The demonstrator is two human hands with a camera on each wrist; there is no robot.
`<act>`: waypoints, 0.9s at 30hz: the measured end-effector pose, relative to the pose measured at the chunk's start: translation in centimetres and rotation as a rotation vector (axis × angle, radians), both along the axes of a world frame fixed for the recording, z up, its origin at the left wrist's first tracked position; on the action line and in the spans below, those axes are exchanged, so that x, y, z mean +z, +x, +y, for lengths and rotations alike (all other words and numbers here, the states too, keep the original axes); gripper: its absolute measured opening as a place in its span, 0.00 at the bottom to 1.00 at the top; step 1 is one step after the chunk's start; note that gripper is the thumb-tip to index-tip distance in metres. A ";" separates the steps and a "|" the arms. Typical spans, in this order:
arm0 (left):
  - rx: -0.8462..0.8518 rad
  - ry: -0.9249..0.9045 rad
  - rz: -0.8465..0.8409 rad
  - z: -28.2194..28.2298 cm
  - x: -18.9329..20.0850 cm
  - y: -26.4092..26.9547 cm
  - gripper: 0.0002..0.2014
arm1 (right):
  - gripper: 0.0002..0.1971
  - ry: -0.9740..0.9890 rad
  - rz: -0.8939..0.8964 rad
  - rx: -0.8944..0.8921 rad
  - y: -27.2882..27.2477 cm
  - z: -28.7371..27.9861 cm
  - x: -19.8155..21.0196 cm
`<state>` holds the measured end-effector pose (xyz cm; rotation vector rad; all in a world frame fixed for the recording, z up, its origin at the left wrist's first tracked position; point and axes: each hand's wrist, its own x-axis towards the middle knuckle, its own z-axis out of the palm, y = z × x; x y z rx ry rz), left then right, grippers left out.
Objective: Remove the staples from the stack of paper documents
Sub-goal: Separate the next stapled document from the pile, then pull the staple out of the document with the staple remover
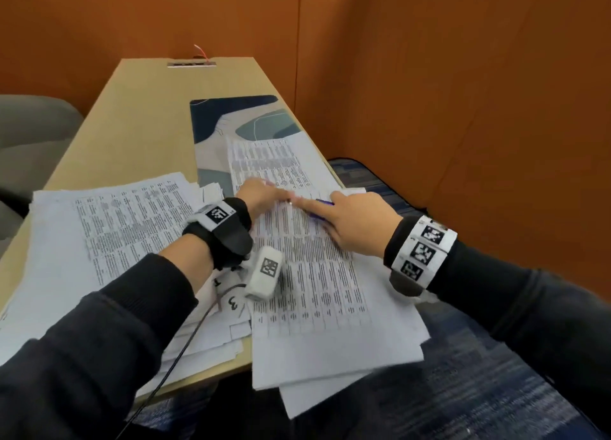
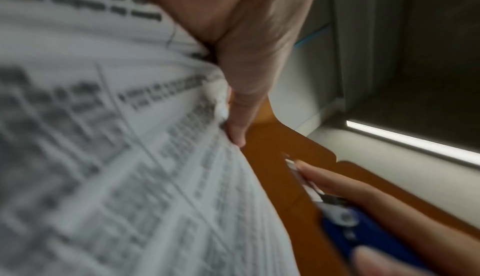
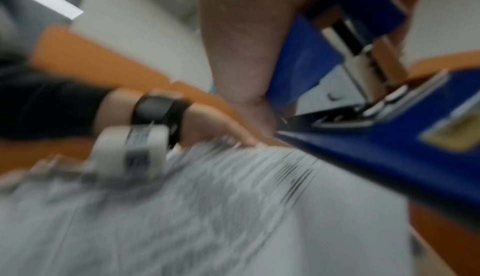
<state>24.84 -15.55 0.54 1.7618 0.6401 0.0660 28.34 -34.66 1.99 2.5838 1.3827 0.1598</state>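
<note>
A patterned desk mat [image 1: 231, 118] lies on the wooden table [image 1: 139, 115], near its right edge. Orange partitions [image 1: 463, 75] enclose the table, and a grey chair [image 1: 29, 135] stands at its left.

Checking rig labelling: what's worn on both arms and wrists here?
Both arms wear dark long sleeves. Left wrist: black strap with a white marker tag, white tagged module, black cable. Right wrist: white band showing three black-and-white markers.

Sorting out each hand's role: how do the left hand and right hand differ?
The left hand holds no tool; the right hand grips a blue staple remover. The left hand's fingers press on the top document; the right hand's index finger points along the tool. Both meet over that document.
</note>
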 end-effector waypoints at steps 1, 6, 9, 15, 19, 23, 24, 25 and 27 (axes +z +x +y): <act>-0.031 0.022 -0.015 0.2 0.2 0.2 0.09 | 0.29 0.083 0.112 -0.042 0.5 -0.8 0.6; -0.223 0.340 -0.004 2.9 0.2 0.1 0.15 | 0.25 0.294 0.525 -0.407 7.3 -8.9 1.8; -0.346 0.610 0.172 4.9 0.2 -0.3 0.22 | 0.25 0.124 0.632 -0.597 10.2 -14.1 -1.8; -0.436 0.619 0.487 7.4 0.3 -1.5 0.27 | 0.26 -0.411 0.821 -0.715 7.9 -17.3 -12.1; -0.123 0.196 0.099 6.8 -0.7 -2.2 0.23 | 0.36 -0.562 0.751 -0.799 7.7 -17.4 -13.9; -0.183 -0.081 0.241 4.7 -1.7 -3.6 0.26 | 0.13 -0.519 0.789 -0.917 9.0 -17.9 -14.1; -0.199 -0.036 0.276 4.3 -2.1 -3.7 0.25 | 0.12 -0.491 0.813 -0.933 8.8 -17.6 -13.5; -0.198 0.023 0.283 4.0 -2.5 -3.9 0.25 | 0.10 -0.468 0.816 -0.945 8.7 -17.5 -12.9; -0.167 0.100 0.222 3.5 -3.1 -4.0 0.30 | 0.08 -0.395 0.810 -0.977 8.9 -17.2 -11.2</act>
